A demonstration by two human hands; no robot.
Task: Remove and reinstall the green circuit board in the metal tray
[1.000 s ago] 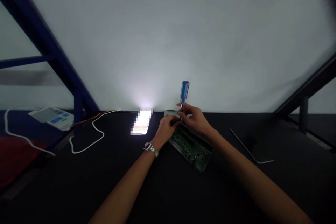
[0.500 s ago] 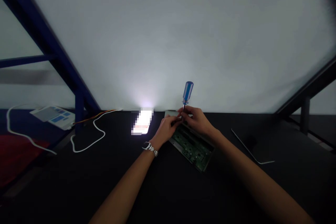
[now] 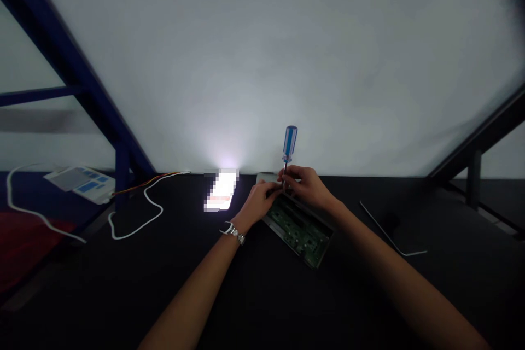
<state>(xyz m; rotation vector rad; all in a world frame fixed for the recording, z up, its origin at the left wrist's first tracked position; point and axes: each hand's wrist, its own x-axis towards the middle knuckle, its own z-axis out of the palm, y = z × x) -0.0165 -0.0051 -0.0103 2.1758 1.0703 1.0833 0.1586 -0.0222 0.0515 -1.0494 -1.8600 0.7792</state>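
Screwdriver (image 3: 290, 143), gripped by its shaft in the right hand (image 3: 307, 185), is held nearly upright at the circuit board's (image 3: 305, 235) far end; whether anything is pinched there by the left hand (image 3: 258, 200) cannot be told. Tilting is best avoided.

- A plain grey-white wall (image 3: 348, 54) fills the upper part of the view, dimming toward the corners.
- A bright, blurred-out light (image 3: 223, 188) sits on the table near the wall, throwing a pale glow up it.
- The black tabletop (image 3: 262, 306) meets the wall's lower edge; its near part is in deep shadow.
- At the left, a dark blue beam (image 3: 68, 60) slants down to the table, joined by a thinner crossbar (image 3: 41, 94).
- At the right, a darker beam (image 3: 479, 139) slopes the opposite way, above a short upright post (image 3: 474, 180).
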